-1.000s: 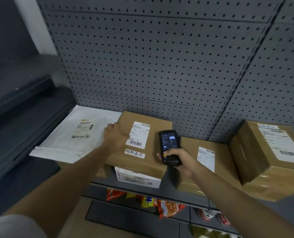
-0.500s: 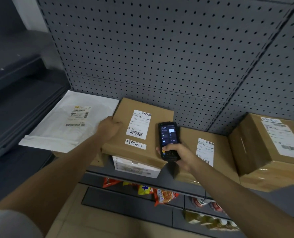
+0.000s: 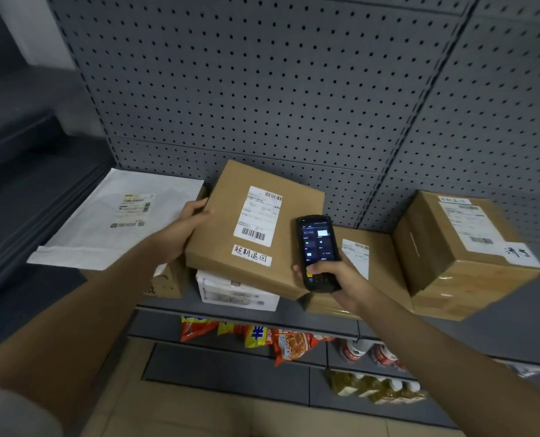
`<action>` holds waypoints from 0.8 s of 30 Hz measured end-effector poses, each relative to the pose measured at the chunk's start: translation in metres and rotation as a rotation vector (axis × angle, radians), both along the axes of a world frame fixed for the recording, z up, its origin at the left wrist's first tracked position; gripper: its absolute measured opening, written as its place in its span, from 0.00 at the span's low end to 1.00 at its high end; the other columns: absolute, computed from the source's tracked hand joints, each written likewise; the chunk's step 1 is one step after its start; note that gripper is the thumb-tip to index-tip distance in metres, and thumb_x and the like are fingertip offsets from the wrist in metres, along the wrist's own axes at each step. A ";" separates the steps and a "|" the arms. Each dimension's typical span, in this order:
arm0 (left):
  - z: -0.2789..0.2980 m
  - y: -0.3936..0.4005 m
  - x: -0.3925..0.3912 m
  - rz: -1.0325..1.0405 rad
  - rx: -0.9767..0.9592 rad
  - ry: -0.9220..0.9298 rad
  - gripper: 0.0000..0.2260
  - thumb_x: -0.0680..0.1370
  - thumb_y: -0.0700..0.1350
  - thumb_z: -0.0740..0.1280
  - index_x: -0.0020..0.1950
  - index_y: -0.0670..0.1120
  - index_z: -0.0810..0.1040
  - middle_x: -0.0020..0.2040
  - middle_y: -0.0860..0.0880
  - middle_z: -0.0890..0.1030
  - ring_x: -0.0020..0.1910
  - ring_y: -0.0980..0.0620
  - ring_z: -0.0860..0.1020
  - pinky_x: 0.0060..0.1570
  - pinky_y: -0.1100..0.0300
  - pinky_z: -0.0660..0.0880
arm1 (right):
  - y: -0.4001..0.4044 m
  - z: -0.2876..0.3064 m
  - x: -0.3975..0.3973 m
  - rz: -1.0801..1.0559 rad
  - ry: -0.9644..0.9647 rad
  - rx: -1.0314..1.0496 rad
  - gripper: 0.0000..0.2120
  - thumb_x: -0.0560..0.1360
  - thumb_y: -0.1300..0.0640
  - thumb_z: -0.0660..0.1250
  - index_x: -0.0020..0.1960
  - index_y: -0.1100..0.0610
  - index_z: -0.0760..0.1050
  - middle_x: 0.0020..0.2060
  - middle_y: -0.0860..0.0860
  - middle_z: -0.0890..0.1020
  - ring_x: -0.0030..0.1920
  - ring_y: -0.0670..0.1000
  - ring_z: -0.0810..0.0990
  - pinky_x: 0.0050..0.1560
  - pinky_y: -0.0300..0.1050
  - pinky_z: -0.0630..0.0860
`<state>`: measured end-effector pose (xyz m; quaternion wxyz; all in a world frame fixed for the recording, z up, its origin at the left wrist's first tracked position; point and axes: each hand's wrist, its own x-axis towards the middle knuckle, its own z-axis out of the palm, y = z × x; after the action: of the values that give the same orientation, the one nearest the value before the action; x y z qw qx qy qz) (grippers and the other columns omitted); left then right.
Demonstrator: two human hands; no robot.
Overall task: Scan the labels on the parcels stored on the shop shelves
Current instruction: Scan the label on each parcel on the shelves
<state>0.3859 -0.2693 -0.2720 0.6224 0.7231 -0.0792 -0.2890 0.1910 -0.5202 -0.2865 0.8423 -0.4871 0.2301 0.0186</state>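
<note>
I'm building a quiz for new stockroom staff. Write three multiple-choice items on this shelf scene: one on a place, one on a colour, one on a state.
1. The flat cardboard parcel rests on:
A. a white box
B. the floor
C. a snack packet

2. The mailer bag is:
A. white
B. red
C. black

3. The handheld scanner screen is:
A. dark
B. lit
C. cracked

Answers:
1 A: the white box shows beneath its front edge.
2 A: it lies pale beside the left hand.
3 B: the display glows in the right hand.
</note>
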 end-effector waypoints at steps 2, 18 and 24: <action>0.008 -0.005 -0.012 -0.017 -0.056 -0.007 0.23 0.81 0.50 0.63 0.75 0.55 0.60 0.59 0.58 0.71 0.60 0.52 0.73 0.54 0.56 0.74 | -0.003 0.008 -0.016 -0.009 -0.031 -0.035 0.36 0.67 0.76 0.68 0.70 0.57 0.64 0.56 0.66 0.82 0.52 0.63 0.83 0.49 0.52 0.81; 0.044 -0.032 -0.218 -0.116 -0.235 0.070 0.41 0.73 0.42 0.73 0.77 0.58 0.51 0.64 0.49 0.72 0.58 0.49 0.75 0.54 0.52 0.74 | -0.006 0.070 -0.250 -0.125 0.030 -0.288 0.24 0.69 0.71 0.68 0.63 0.58 0.70 0.50 0.60 0.85 0.51 0.57 0.83 0.57 0.53 0.77; 0.059 -0.023 -0.271 -0.158 -0.302 0.099 0.45 0.63 0.45 0.78 0.76 0.48 0.60 0.65 0.45 0.77 0.61 0.45 0.77 0.56 0.49 0.77 | 0.004 0.089 -0.300 -0.215 0.003 -0.289 0.33 0.68 0.75 0.69 0.69 0.57 0.65 0.55 0.63 0.83 0.51 0.59 0.85 0.44 0.50 0.82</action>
<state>0.1146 -0.2924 -0.2133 0.7024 0.5979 -0.1475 -0.3569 -0.1091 -0.5158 -0.1974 0.7605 -0.5756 0.2821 -0.1040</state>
